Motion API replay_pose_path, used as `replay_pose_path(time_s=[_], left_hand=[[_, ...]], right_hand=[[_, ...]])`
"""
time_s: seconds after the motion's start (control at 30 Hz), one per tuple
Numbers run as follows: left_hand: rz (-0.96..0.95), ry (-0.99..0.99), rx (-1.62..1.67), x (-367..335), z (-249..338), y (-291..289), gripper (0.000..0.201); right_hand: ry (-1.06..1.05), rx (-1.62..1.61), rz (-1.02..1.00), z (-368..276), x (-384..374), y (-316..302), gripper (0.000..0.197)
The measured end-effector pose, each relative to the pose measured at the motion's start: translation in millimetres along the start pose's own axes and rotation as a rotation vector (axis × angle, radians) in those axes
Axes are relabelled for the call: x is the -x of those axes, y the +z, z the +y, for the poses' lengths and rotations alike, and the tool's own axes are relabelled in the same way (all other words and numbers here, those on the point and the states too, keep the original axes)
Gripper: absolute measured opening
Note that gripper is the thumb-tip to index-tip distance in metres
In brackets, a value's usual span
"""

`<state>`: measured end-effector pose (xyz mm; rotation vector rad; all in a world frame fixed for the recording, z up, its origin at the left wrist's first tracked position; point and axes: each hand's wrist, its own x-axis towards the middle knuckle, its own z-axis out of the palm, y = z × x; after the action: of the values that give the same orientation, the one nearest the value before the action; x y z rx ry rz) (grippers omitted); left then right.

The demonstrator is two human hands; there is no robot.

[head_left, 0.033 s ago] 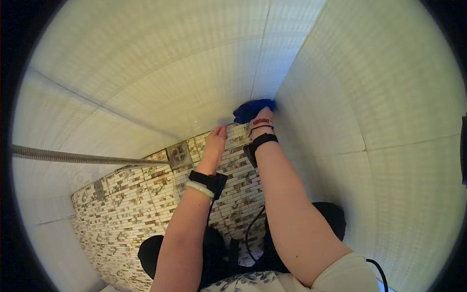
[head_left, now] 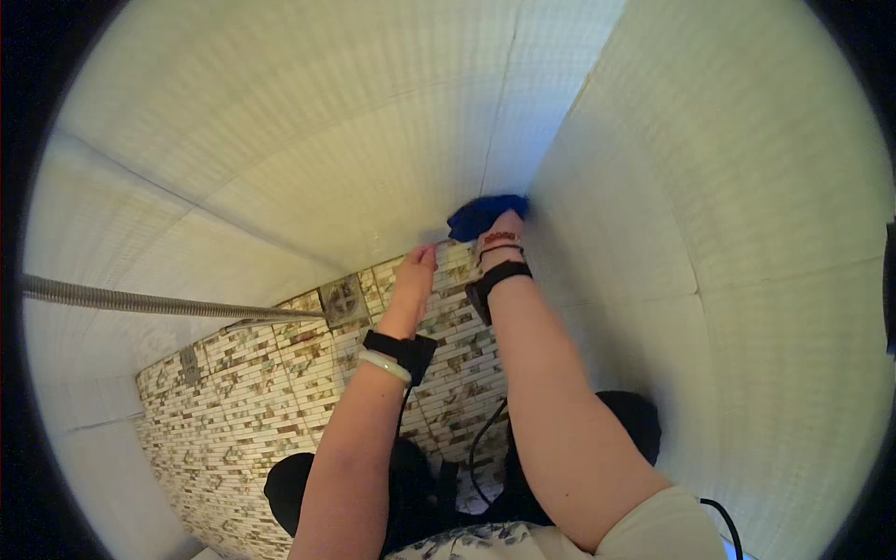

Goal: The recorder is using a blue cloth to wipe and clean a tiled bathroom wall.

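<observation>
A dark blue cloth (head_left: 483, 216) is pressed into the low corner where two pale tiled walls meet, just above the floor. My right hand (head_left: 505, 225) is closed on it; the cloth hides most of the fingers. Beads and a thin dark band circle that wrist, with a black strap (head_left: 504, 273) below. To the left, my left hand (head_left: 415, 273) hangs over the mosaic floor close to the wall base, its fingers curled together and nothing visible in them. A black strapped device (head_left: 403, 351) and a pale bangle (head_left: 384, 366) sit on the left wrist.
A ribbed metal hose (head_left: 168, 301) crosses from the left toward a square floor drain (head_left: 343, 301). A smaller drain (head_left: 190, 364) lies farther left. Pale walls (head_left: 308, 121) rise ahead and on the right. Dark cables (head_left: 476, 453) hang between my black-clad knees.
My right hand and the blue cloth have shifted very slightly toward me. The left hand has barely moved.
</observation>
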<state>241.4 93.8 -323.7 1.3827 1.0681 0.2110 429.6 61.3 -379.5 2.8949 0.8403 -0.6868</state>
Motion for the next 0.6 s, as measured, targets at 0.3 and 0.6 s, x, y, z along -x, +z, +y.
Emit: replay_pose_path(time_s=[0.3,0.6], left_hand=[[0.062,0.141,0.091,24.4,29.1,10.0,0.037],[-0.053,0.293,0.216,54.5,102.7,38.5,0.05]], right_hand=[[-0.056,0.073,0.143,-28.2,55.4,-37.3,0.034],[0.265,-1.99,0.507,-30.9,129.8,-153.6,0.042]])
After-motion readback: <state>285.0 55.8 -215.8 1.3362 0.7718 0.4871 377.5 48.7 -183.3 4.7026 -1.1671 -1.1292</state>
